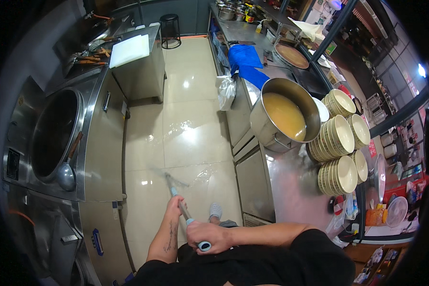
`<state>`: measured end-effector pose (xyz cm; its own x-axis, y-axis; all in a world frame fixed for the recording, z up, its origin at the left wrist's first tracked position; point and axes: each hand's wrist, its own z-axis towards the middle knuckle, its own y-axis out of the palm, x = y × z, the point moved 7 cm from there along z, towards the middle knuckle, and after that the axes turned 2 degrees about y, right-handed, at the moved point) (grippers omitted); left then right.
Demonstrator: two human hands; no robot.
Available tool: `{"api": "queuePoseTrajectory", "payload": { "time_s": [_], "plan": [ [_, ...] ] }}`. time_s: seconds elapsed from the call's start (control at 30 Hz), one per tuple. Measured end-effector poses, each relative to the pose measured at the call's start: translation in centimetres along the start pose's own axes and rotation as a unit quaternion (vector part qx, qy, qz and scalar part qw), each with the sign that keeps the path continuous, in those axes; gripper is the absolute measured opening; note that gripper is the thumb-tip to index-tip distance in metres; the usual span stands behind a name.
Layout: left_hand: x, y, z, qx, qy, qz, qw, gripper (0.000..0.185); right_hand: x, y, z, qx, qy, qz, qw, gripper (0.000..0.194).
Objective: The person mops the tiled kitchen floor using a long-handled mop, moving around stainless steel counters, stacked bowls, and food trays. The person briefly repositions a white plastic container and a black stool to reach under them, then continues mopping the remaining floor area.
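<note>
Both my hands are closed around a long pole with light blue grips and a grey metal shaft [184, 210]. Near the pole's rounded top end is my right hand [208, 236], close to my body. Farther down the shaft, my left hand [176, 206] grips it, the forearm reaching forward. The pole slants down to a blurred, thin, dark head [177, 181] at the pale tiled floor [196, 143]; whether it is a squeegee or a mop I cannot tell. Wet, shiny patches lie on the tiles around and beyond the head.
Left stands a steel range with a large wok [55, 134] and ladle [66, 176], then a cabinet with white cutting boards [130, 50]. A steel counter [289, 186] on the right bears a pot of yellowish liquid [284, 116] and stacked bowls [338, 136]. A black stool [169, 30] stands ahead.
</note>
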<state>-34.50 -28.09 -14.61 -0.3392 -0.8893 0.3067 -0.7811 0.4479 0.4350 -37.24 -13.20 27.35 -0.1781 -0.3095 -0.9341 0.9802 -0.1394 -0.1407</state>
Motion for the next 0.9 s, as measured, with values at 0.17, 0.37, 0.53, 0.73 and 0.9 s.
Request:
{"api": "queuePoseTrajectory", "payload": {
  "time_s": [0.17, 0.37, 0.53, 0.73, 0.9],
  "plan": [
    [0.8, -12.0, -3.0, 0.073, 0.024, -0.080, 0.994, 0.016, 2.5, 3.5, 1.8, -0.022, 0.008, 0.084, 0.996, 0.014],
    [-1.8, -11.1, -2.0, 0.054, 0.091, -0.110, 0.988, 0.025, 2.1, 0.1, -0.1, 0.081, 0.056, 0.134, 0.986, 0.014],
    [-8.7, 6.2, -3.0, -0.035, 0.062, -0.122, 0.990, 0.008, -8.1, -1.5, -3.3, 0.088, 0.074, -0.030, 0.993, 0.019],
    [-7.4, 10.9, -4.3, -0.002, 0.022, -0.108, 0.994, 0.016, -2.9, 4.4, 1.5, 0.039, 0.077, -0.151, 0.985, 0.027],
    [-4.3, 1.7, -11.1, 0.006, 0.061, -0.091, 0.994, 0.016, -2.9, 9.6, 6.1, -0.060, 0.033, -0.046, 0.997, 0.027]
  ]
}}
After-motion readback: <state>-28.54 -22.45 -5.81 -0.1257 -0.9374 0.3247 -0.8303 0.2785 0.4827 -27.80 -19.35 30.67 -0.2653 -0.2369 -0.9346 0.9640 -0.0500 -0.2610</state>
